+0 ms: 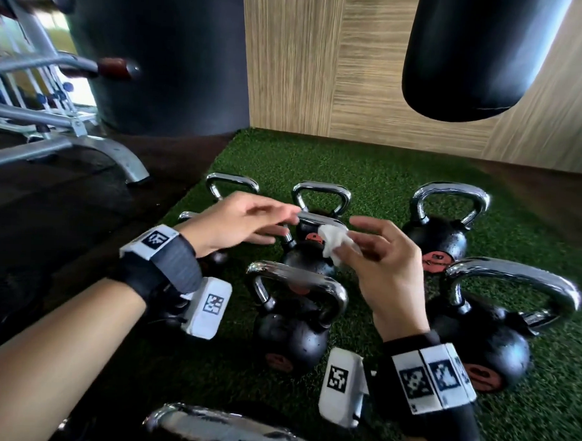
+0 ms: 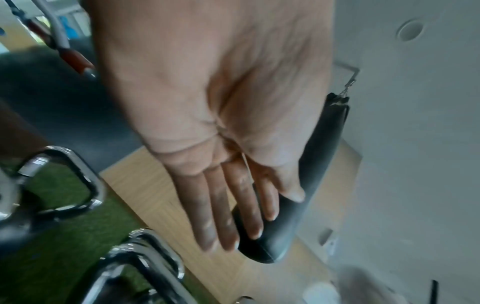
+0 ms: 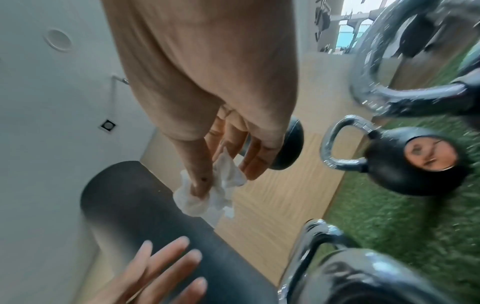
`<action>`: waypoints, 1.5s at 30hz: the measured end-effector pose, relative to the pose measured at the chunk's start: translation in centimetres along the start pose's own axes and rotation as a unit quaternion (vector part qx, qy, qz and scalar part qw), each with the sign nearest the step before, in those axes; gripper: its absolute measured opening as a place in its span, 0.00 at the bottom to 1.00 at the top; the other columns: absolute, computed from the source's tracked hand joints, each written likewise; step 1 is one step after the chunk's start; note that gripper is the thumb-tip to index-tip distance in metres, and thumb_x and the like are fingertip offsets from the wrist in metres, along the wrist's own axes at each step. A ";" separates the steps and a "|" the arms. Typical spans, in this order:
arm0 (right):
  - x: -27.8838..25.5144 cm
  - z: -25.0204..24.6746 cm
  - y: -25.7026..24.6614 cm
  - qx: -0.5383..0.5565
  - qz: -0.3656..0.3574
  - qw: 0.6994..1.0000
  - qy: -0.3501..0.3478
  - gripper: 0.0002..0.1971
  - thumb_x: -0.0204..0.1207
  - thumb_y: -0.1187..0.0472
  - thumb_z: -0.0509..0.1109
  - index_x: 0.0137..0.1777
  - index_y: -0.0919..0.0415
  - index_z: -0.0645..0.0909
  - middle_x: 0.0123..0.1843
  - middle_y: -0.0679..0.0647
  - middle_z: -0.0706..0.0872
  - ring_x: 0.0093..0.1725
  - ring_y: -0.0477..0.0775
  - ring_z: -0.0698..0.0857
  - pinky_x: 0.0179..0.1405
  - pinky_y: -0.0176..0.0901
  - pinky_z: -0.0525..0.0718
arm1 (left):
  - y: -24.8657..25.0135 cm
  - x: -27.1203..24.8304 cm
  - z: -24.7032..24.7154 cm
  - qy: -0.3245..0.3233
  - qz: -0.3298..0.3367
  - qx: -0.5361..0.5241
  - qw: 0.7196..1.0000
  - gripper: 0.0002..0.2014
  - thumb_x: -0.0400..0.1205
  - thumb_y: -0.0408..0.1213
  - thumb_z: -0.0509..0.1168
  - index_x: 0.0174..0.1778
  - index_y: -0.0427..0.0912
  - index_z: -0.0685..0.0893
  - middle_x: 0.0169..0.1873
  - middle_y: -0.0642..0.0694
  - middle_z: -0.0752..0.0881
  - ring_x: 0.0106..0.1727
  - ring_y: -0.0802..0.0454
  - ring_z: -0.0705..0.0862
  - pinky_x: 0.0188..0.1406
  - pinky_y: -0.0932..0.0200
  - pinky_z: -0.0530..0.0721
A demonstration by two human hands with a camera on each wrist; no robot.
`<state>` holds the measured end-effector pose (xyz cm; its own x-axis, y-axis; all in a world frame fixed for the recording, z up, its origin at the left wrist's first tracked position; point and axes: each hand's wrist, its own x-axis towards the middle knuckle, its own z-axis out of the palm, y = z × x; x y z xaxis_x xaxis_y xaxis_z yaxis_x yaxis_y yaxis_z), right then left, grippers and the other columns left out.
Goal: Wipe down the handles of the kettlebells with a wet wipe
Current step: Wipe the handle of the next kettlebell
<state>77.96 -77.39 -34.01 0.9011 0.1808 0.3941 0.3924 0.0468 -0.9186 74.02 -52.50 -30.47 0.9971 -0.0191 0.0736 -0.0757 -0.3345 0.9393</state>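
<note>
Several black kettlebells with chrome handles stand on green turf [image 1: 367, 163]. My right hand [image 1: 377, 253] pinches a crumpled white wet wipe [image 1: 335, 242] between thumb and fingers, held above the middle kettlebell's handle [image 1: 319, 218]. In the right wrist view the wet wipe [image 3: 207, 195] hangs from my thumb and fingers. My left hand [image 1: 243, 223] hovers beside it with straight fingers and holds nothing; the left wrist view shows the open palm [image 2: 228, 123]. A nearer kettlebell [image 1: 292, 329] sits below both hands, its handle [image 1: 301, 276] blurred.
A hanging black punching bag [image 1: 480, 55] is at upper right, a dark round column [image 1: 163, 57] at upper left. A grey metal gym frame [image 1: 65, 140] stands left on dark flooring. Wood-panelled walls [image 1: 321, 73] bound the turf behind. Larger kettlebells [image 1: 483, 336] crowd the right.
</note>
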 end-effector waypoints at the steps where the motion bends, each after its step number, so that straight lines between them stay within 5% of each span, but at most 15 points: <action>1: 0.3 0.7 -0.5 0.008 -0.012 1.000 -0.017 0.19 0.67 0.68 0.85 0.52 0.47 0.88 0.44 0.46 0.95 0.44 0.43 0.93 0.43 0.38 0.88 | 0.4 0.3 0.7 -0.026 -0.015 -0.016 0.999 0.19 0.74 0.58 0.73 0.59 0.57 0.93 0.62 0.52 0.91 0.62 0.52 0.91 0.58 0.56 0.91; 6: 0.8 2.7 -1.2 0.017 -0.038 0.999 -0.008 0.18 0.62 0.64 0.88 0.45 0.55 0.84 0.40 0.49 0.94 0.38 0.46 0.93 0.38 0.45 0.91 | 0.3 0.7 2.5 -0.042 -0.029 -0.147 0.988 0.14 0.79 0.44 0.69 0.57 0.45 0.94 0.55 0.41 0.94 0.52 0.52 0.93 0.52 0.58 0.93; 10: 1.4 3.5 -0.9 -0.099 -0.057 0.991 0.067 0.21 0.57 0.55 0.89 0.40 0.53 0.79 0.37 0.47 0.86 0.32 0.39 0.82 0.33 0.34 0.81 | -0.1 0.8 2.2 -0.034 -0.012 -0.182 0.983 0.16 0.77 0.37 0.72 0.61 0.40 0.91 0.55 0.38 0.93 0.53 0.48 0.93 0.53 0.58 0.92; 15: 1.8 3.0 0.7 -0.128 -0.017 0.991 -0.017 0.29 0.58 0.51 0.89 0.57 0.46 0.78 0.45 0.49 0.84 0.41 0.51 0.85 0.40 0.46 0.87 | -1.0 1.1 1.6 -0.018 0.012 -0.098 0.995 0.14 0.74 0.38 0.77 0.56 0.44 0.94 0.53 0.43 0.94 0.53 0.54 0.93 0.51 0.66 0.89; 17: 1.2 1.6 2.7 -0.067 0.036 0.997 -0.034 0.32 0.59 0.56 0.86 0.60 0.40 0.75 0.49 0.49 0.85 0.40 0.44 0.87 0.36 0.40 0.87 | -1.7 0.8 1.3 -0.016 0.022 -0.047 0.999 0.12 0.76 0.39 0.77 0.56 0.47 0.94 0.52 0.49 0.95 0.51 0.59 0.93 0.48 0.70 0.88; 21: -0.4 -1.4 8.7 -0.084 0.147 0.983 0.073 0.23 0.64 0.72 0.70 0.52 0.45 0.76 0.48 0.55 0.90 0.37 0.52 0.85 0.37 0.46 0.80 | -3.8 0.5 1.8 -0.011 0.055 0.137 0.989 0.15 0.77 0.48 0.77 0.59 0.54 0.93 0.57 0.60 0.93 0.61 0.63 0.90 0.69 0.62 0.83; 24: -1.6 -1.0 12.6 -0.070 0.247 0.966 -0.027 0.26 0.66 0.81 0.71 0.61 0.59 0.79 0.48 0.57 0.90 0.39 0.55 0.85 0.33 0.44 0.80 | -5.0 0.6 3.2 0.007 0.073 0.223 0.972 0.12 0.78 0.48 0.79 0.58 0.59 0.93 0.55 0.68 0.91 0.58 0.72 0.88 0.63 0.74 0.81; 26: -2.7 0.1 14.3 -0.026 0.271 0.958 -0.093 0.25 0.63 0.85 0.75 0.58 0.64 0.81 0.48 0.64 0.89 0.43 0.59 0.87 0.41 0.51 0.87 | -5.7 0.6 4.1 0.019 0.106 0.248 0.963 0.13 0.77 0.48 0.79 0.57 0.57 0.94 0.54 0.68 0.91 0.57 0.74 0.88 0.60 0.77 0.81; 30: -4.2 0.7 16.1 -0.030 0.219 0.970 -0.104 0.18 0.64 0.71 0.82 0.52 0.55 0.90 0.46 0.57 0.95 0.50 0.59 0.93 0.55 0.57 0.90 | -6.2 0.1 4.3 0.025 0.156 0.268 0.950 0.14 0.79 0.50 0.78 0.59 0.55 0.93 0.55 0.67 0.91 0.58 0.74 0.88 0.62 0.72 0.83; 33: -4.9 0.4 16.3 -0.078 0.189 0.970 -0.131 0.22 0.55 0.48 0.87 0.51 0.45 0.90 0.45 0.45 0.95 0.48 0.44 0.92 0.51 0.44 0.89 | -6.5 -0.8 2.5 0.067 0.146 0.301 0.940 0.12 0.79 0.52 0.77 0.58 0.59 0.93 0.53 0.70 0.91 0.56 0.75 0.88 0.61 0.67 0.86; 39: -5.0 1.2 16.8 -0.122 0.178 0.974 -0.062 0.18 0.57 0.54 0.90 0.46 0.42 0.91 0.39 0.38 0.93 0.40 0.36 0.90 0.46 0.40 0.89 | -7.0 -1.6 2.4 0.053 0.181 0.377 0.907 0.13 0.85 0.46 0.71 0.65 0.57 0.90 0.61 0.65 0.89 0.63 0.74 0.85 0.67 0.66 0.84; 43: -5.3 1.2 17.4 -0.120 0.161 0.977 -0.069 0.17 0.60 0.52 0.89 0.48 0.39 0.90 0.40 0.38 0.93 0.40 0.36 0.90 0.46 0.40 0.88 | -8.4 -2.6 0.7 0.120 0.078 0.298 0.944 0.12 0.85 0.52 0.70 0.63 0.66 0.90 0.59 0.67 0.90 0.54 0.48 0.93 0.57 0.50 0.91; 45: -5.4 1.3 17.5 -0.115 0.156 0.979 -0.069 0.17 0.61 0.52 0.89 0.48 0.37 0.90 0.40 0.38 0.93 0.40 0.36 0.90 0.45 0.41 0.88 | -9.6 -3.2 0.1 0.134 0.072 0.259 0.954 0.11 0.85 0.47 0.71 0.62 0.64 0.90 0.59 0.68 0.89 0.60 0.57 0.91 0.61 0.66 0.87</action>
<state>79.76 -76.28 -52.24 0.9564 0.2828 0.0731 0.1473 -0.2509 -0.9567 71.51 -49.31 -39.73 0.9340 0.1192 0.3369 -0.1282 -0.7683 0.6271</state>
